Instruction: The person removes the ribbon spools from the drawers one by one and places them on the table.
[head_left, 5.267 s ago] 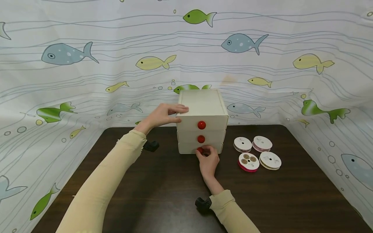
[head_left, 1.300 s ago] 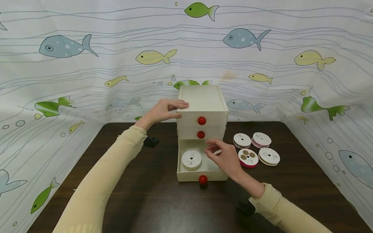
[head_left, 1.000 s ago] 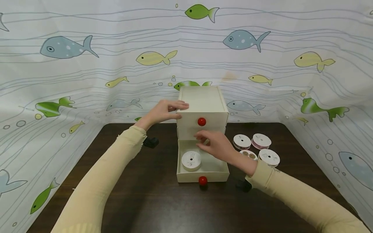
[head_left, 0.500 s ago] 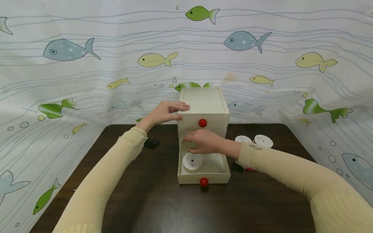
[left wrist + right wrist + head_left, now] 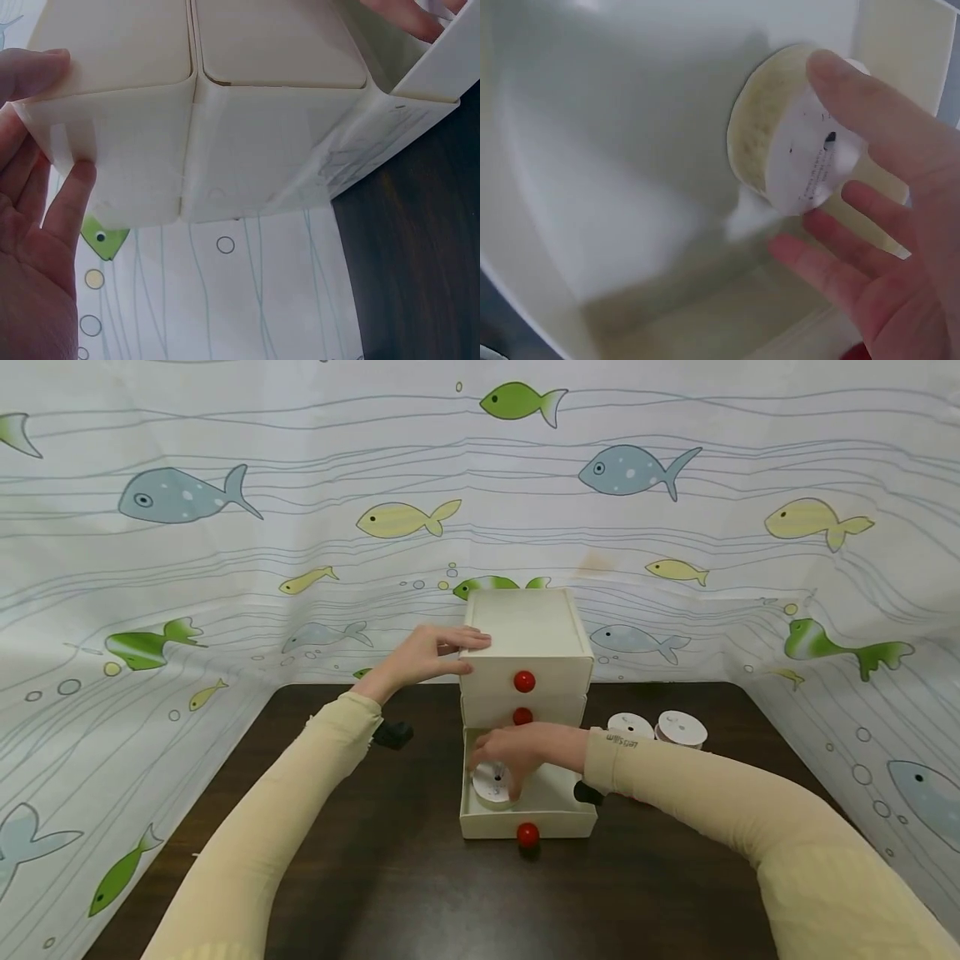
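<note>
A white drawer unit [image 5: 525, 622] with red knobs stands on the dark table, its bottom drawer [image 5: 558, 793] pulled out. My left hand [image 5: 420, 656] rests on the unit's upper left corner, fingers straight along the top and thumb lower down. Inside the drawer, on its left side, lies a white-labelled ribbon spool [image 5: 491, 783] with cream ribbon. My right hand [image 5: 517, 750] reaches down over this spool. In the right wrist view, the thumb overlaps the edge of the ribbon spool [image 5: 806, 142] while the other fingers spread beside it; a firm grip does not show.
To the right of the drawer unit are more ribbon spools [image 5: 681, 727], partly hidden by the right sleeve. The dark table [image 5: 420, 885] extends in front of the open drawer. A fish-patterned curtain [image 5: 337, 435] closes off the back and sides.
The bottom drawer has been pulled out by its knob. My right hand has since let go of the knob and moved left and down onto the spool inside. My left hand stays put.
</note>
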A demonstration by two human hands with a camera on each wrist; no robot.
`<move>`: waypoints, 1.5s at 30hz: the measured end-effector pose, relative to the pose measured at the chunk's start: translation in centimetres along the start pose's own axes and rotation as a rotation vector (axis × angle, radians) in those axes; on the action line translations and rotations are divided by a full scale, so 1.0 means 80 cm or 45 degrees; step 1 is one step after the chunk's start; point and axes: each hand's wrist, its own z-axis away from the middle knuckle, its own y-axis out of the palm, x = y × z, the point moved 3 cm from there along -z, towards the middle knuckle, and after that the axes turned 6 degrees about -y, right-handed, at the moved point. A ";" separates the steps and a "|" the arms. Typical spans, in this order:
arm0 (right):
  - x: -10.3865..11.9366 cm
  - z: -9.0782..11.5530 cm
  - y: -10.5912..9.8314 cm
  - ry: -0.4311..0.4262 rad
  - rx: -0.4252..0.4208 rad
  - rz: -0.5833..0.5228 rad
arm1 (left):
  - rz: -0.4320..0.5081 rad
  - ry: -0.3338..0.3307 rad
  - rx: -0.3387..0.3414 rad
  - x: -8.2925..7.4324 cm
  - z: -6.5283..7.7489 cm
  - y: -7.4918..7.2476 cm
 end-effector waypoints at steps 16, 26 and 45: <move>-0.010 -0.009 0.017 -0.041 0.050 -0.050 | 0.024 -0.018 -0.017 0.003 -0.001 0.001; 0.001 0.019 -0.005 -0.063 0.033 -0.061 | 0.030 -0.006 -0.012 0.002 0.000 0.000; 0.023 0.104 -0.054 -0.195 -0.213 -0.066 | 0.016 0.005 0.011 0.001 -0.001 -0.001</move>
